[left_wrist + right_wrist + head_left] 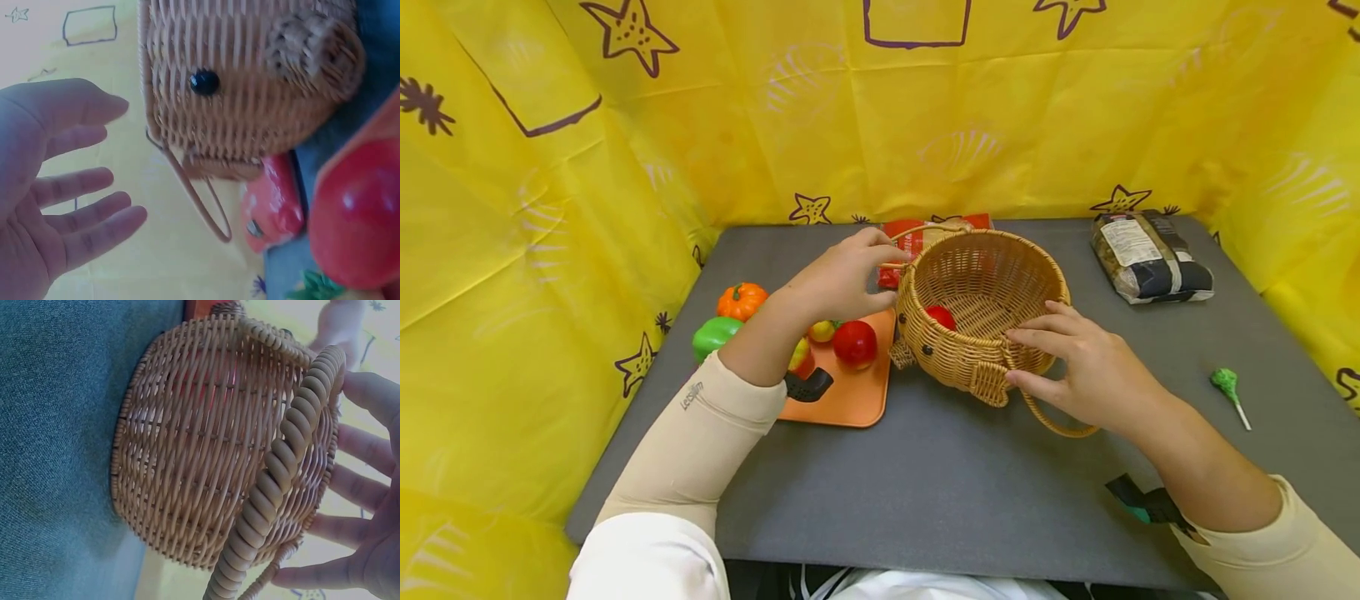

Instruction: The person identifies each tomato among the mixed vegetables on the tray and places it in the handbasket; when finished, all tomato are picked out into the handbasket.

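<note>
A wicker basket (955, 362) with black bead eyes and a woven snout stands upright on the grey table, its handle hanging down at the right. Inside it lies a red round piece (941, 317), partly hidden by the rim. My left hand (848, 275) hovers beside the basket's left rim, and the left wrist view shows its fingers spread and apart from the wicker. On the other side my right hand (1078, 362) rests straight, spread fingers along the rim, as the right wrist view (369, 487) also shows. Neither hand curls round anything.
Left of the basket an orange tray (868, 392) holds a red tomato-like piece (854, 344) and yellow ones. Nearby are an orange pumpkin (741, 301) and a green pepper (715, 337). A red packet (891, 277) lies behind; a dark bag (1150, 254) and green lollipop (1225, 382) lie right.
</note>
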Tool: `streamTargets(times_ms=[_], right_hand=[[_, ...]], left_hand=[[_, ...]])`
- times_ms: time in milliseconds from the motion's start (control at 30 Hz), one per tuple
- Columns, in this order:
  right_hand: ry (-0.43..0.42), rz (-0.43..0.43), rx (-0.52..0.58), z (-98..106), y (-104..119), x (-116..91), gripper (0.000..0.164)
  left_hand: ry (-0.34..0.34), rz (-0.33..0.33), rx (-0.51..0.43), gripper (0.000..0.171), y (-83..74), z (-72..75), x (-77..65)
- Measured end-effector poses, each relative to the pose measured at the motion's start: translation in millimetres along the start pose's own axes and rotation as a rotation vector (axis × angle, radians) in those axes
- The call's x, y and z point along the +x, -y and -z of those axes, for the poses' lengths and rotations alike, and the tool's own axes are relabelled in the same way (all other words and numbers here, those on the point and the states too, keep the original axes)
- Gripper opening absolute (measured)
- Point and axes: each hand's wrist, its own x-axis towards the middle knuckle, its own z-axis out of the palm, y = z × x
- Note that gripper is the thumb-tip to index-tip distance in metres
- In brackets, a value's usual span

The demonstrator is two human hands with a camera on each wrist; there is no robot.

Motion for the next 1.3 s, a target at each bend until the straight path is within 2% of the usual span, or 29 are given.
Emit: streamTargets(times_ms=[233,500,600,733,1000,1300], right_hand=[[0.003,-0.005,-0.003,0,0,0,0.048],[-0.001,0.002,-0.005,0,0,0,0.049],[-0.001,0.003,-0.002,0,0,0,0.048],[0.002,0.000,-0.006,0,0,0,0.048],[-0.011,0.009,-0.005,0,0,0,0.048],[-0.005,0.002,-0.009,0,1,-1,0.048]], left_hand=[[0.068,0.086,0.032,0.055,19.1,-11.3,-9.2],[0.245,0.101,0.103,0.058,28.8,-38.6,-14.1],[0.282,0.118,0.133,0.060,30.5,-44.7,-14.8],[0.283,0.142,0.127,0.058,31.8,-48.6,-17.3],[0.265,0.138,0.136,0.043,33.8,-52.7,-24.5],[0.237,0.129,0.120,0.042,36.9,-56.1,-27.2]])
